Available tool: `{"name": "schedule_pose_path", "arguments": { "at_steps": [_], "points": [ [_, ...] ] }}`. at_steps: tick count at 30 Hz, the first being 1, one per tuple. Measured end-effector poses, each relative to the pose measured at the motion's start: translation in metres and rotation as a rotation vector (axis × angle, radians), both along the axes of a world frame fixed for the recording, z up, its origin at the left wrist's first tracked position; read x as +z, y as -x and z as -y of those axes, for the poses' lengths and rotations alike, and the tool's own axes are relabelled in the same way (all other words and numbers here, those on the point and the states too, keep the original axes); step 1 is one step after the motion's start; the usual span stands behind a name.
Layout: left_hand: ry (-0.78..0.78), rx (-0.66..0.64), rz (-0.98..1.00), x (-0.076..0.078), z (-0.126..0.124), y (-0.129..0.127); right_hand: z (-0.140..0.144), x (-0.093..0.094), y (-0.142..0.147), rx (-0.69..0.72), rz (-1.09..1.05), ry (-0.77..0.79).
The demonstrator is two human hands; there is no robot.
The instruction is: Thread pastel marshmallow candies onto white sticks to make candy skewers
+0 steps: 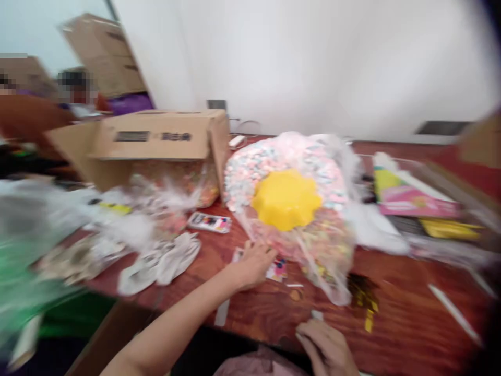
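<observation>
At frame centre the left hand [254, 263] rests curled on a small printed card [277, 270] lying flat on the table [407, 324]; it looks light, thin and bendy, best lifted by an edge. The right hand [326, 347], bottom centre, pinches a small white piece [316, 315].

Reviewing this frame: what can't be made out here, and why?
Head view, all motion-blurred:
- Left hand: fingers on a small card by the clear bag; grip unclear.
- Right hand: cut by the bottom edge; whatever it holds is blurred.
- Cardboard box: printing unreadable.
- Bag contents: pastel bits, blurred; the yellow bowl covers some.
</observation>
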State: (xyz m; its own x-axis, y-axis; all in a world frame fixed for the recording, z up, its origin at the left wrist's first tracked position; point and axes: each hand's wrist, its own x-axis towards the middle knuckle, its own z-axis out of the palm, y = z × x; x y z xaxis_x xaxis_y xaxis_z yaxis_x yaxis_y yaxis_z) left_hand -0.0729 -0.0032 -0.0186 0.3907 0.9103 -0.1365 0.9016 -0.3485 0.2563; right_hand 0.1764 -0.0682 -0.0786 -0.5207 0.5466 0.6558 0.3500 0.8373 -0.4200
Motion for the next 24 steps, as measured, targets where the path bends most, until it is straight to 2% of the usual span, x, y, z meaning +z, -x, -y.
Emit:
{"name": "schedule_pose_path", "arguments": {
  "at_steps": [4, 7, 11, 14, 20, 24],
  "points": [
    [0.015, 0.050, 0.003, -0.010, -0.009, 0.004, 0.000, 0.009, 0.009, -0.063, 0.035, 0.072],
    [0.006, 0.043, 0.019, -0.012, -0.007, 0.005, 0.003, 0.002, 0.009, -0.114, 0.021, 0.080],
    [0.019, 0.086, 0.040, -0.010, -0.001, 0.004, 0.002, -0.011, 0.011, -0.107, 0.023, 0.104],
    [0.011, 0.096, 0.060, -0.012, -0.001, 0.004, -0.004, -0.014, 0.015, -0.107, 0.042, 0.107],
    [-0.019, 0.070, 0.069, -0.018, -0.002, 0.003, -0.013, -0.006, 0.017, -0.100, -0.021, 0.070],
    [0.012, 0.029, 0.031, -0.018, -0.004, -0.001, -0.018, 0.009, 0.017, -0.134, -0.066, 0.045]
  ]
}}
